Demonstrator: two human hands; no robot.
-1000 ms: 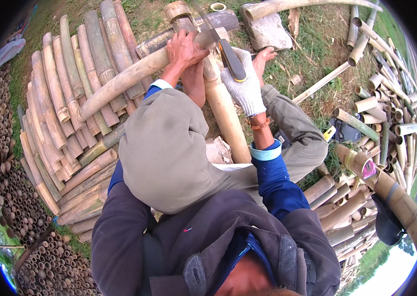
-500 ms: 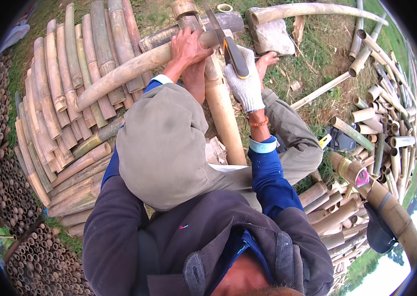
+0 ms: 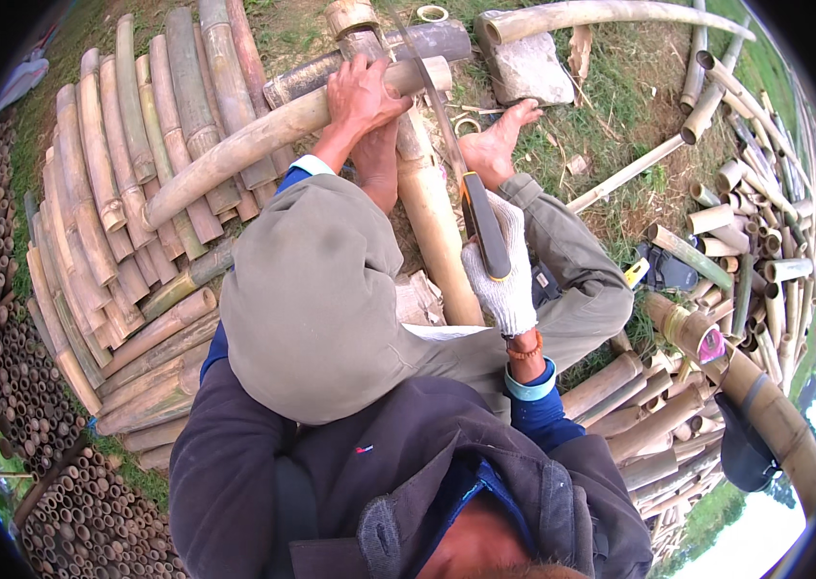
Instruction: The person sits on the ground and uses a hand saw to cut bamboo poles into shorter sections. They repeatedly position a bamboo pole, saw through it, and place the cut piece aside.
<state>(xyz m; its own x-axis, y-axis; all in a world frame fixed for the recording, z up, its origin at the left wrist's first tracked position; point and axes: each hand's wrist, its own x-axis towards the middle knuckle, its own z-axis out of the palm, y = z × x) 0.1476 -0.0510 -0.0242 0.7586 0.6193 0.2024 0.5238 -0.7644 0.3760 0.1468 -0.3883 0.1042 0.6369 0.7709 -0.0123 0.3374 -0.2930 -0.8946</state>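
My bare left hand (image 3: pixel 362 99) is wrapped over a bamboo pole (image 3: pixel 263 135) near its right end, pressing it down across another thick bamboo (image 3: pixel 439 236). In a white knitted glove, my right hand (image 3: pixel 502 262) grips the black and yellow handle of a hand saw (image 3: pixel 487 227). The saw's long thin blade runs up and to the left, lying across the pole just right of my left fingers. My bare left foot (image 3: pixel 376 159) is beside the pole under my left hand; my right foot (image 3: pixel 497 145) rests on the ground to the right of the blade.
Cut bamboo lengths (image 3: pixel 152 125) lie in rows at left. More short pieces (image 3: pixel 750 241) are heaped at right. A stone block (image 3: pixel 529 68) sits at the far side under a curved bamboo (image 3: pixel 611 16). A pink tape measure (image 3: pixel 711 345) hangs by an upright bamboo post (image 3: pixel 765 415).
My right hand has drawn the saw back toward me and slightly right, so more blade shows on my side of the pole. My left hand keeps its hold.
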